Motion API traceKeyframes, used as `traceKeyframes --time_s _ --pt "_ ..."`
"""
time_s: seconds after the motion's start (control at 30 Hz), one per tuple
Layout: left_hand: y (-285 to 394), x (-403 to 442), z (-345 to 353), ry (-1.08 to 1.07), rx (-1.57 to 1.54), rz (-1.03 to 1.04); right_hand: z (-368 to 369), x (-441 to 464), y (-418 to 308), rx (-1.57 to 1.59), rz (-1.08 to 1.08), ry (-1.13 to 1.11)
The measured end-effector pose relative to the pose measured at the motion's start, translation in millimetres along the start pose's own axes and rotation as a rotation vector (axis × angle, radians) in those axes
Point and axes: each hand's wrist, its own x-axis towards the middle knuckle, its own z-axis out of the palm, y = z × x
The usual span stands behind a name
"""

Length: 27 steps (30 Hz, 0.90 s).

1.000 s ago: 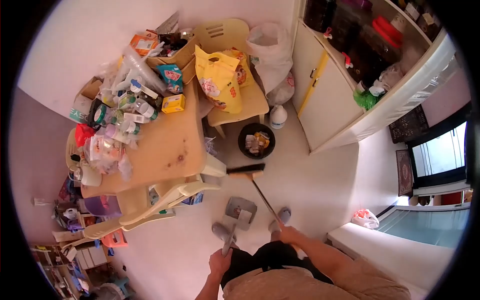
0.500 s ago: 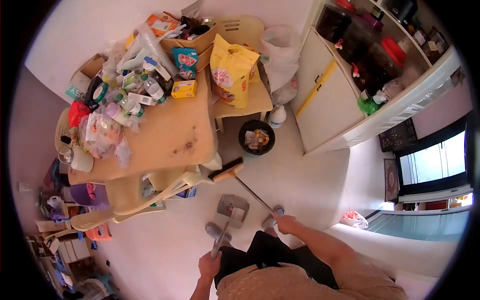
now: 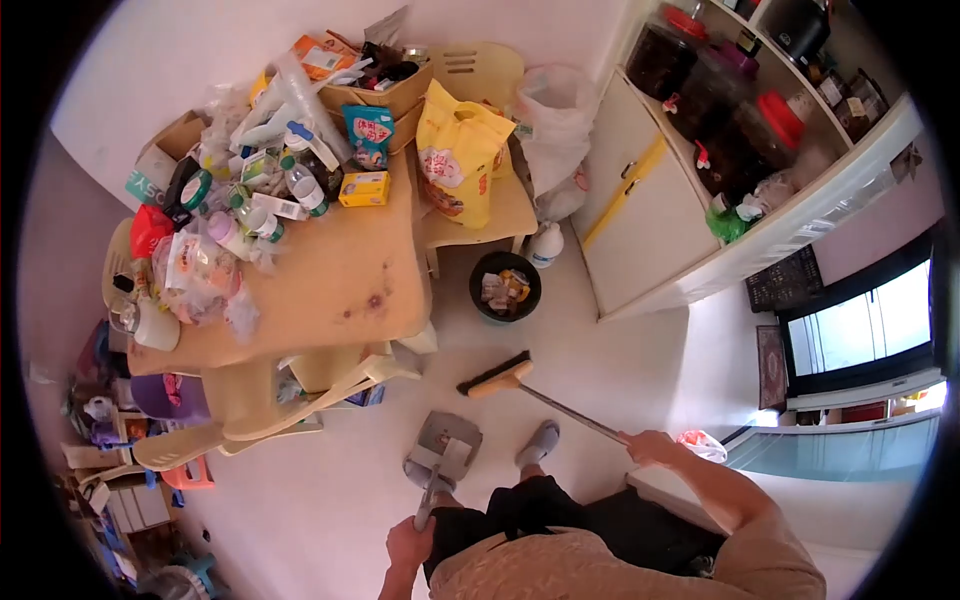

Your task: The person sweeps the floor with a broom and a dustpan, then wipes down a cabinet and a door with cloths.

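Observation:
My left hand point(image 3: 409, 543) is wrapped round the handle of a grey dustpan point(image 3: 452, 440), which rests on the floor in front of my left foot. Bits of debris seem to lie in its pan, too small to name. With my right hand point(image 3: 651, 448) I grip the end of a long broom point(image 3: 572, 412). Its tan head with dark bristles point(image 3: 495, 377) touches the floor, ahead of my feet and up and right of the dustpan. A grey slipper point(image 3: 540, 443) is on my right foot, beneath the broom's stick.
A black trash bin point(image 3: 506, 288) holding scraps stands beyond the broom. To the left is a cluttered table point(image 3: 330, 290) with chairs point(image 3: 290, 400) against it. A yellow bag point(image 3: 455, 160) sits on a chair behind. A white cabinet point(image 3: 640, 190) lines the right.
My right hand has moved right, carrying the broom head away from the table leg toward the right. The dustpan has shifted slightly left and farther from me. My view has shifted a little.

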Motion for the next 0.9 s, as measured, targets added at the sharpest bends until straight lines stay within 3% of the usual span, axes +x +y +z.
traceKeyframes --time_s 0.23,0.3,0.47,0.53,0.63,0.77,0.87,0.9 --pt "6 31 7 -0.007 0.026 0.050 61 56 -64 0.476 0.056 0.126" --pt "13 35 4 0.004 0.030 0.054 76 74 -101 0.685 -0.040 0.242" --pt "24 45 -2 0.030 0.013 0.098 62 31 -147 0.715 0.006 0.019" --pt "32 49 -2 0.050 -0.003 0.086 73 20 -141 0.754 0.047 -0.060" --pt "35 54 0 0.065 -0.004 0.123 104 27 -119 0.755 -0.148 -0.303" --pt "35 51 4 0.055 0.016 0.120 82 -22 -85 0.770 -0.293 -0.180" --pt "28 48 6 0.039 0.021 0.109 36 -69 -80 0.855 -0.100 -0.222" --pt "26 47 6 0.032 0.026 0.097 38 -67 -78 0.811 -0.087 -0.099"
